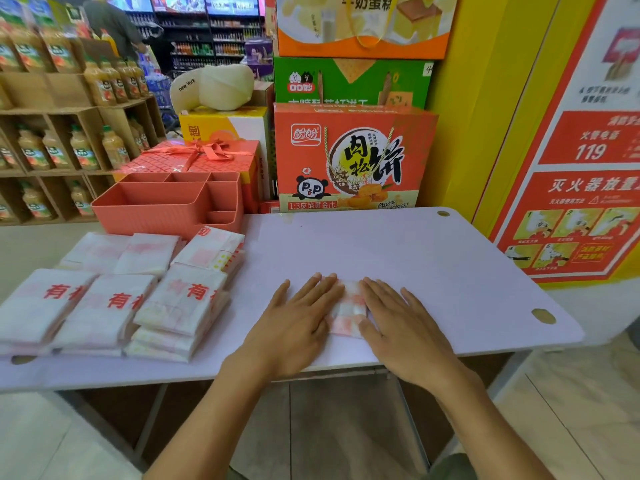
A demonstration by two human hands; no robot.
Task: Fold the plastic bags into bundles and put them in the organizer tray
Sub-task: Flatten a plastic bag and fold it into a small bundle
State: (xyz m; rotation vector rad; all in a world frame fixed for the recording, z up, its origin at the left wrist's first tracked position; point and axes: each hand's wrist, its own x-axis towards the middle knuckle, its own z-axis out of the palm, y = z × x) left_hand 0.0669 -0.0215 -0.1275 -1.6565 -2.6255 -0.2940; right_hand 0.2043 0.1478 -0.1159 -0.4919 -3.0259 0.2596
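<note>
We record the organizer tray far left on the table, with stacks of plastic bags just before it. At front centre a folded bag lies under the left hand and right hand. Cartons stand behind.

folded bag: white-red, flat, right of stacks | bag stacks: left | organizer tray: coral, behind stacks

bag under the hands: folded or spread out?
Folded. The white-and-red plastic bag is a compact rectangle on the lilac table, pressed flat under left hand and right hand.
</note>
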